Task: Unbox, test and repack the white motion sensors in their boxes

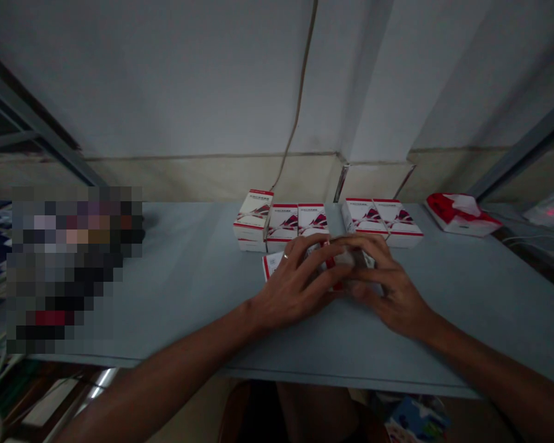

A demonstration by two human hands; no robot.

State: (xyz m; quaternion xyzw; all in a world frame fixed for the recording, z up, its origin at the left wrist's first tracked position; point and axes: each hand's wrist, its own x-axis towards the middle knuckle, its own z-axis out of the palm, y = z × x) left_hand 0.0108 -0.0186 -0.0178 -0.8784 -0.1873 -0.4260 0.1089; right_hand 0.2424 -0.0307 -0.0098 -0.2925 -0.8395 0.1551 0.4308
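Observation:
Both my hands meet at the middle of a pale blue table [189, 289]. My left hand [300, 280], with a ring on one finger, lies curled over a small white and red box [271, 263] whose left corner shows beneath it. My right hand [388, 283] grips the same box from the right side, fingers bent round it. Most of the box is hidden under my fingers. Just behind my hands stands a row of several matching white and red boxes [300, 223], with a gap in the row near the middle.
A red and white packet [459, 213] lies at the table's far right. A thin cable [300, 98] runs down the wall to the boxes. A blurred-out area covers the table's left side. Metal frame bars stand at both sides.

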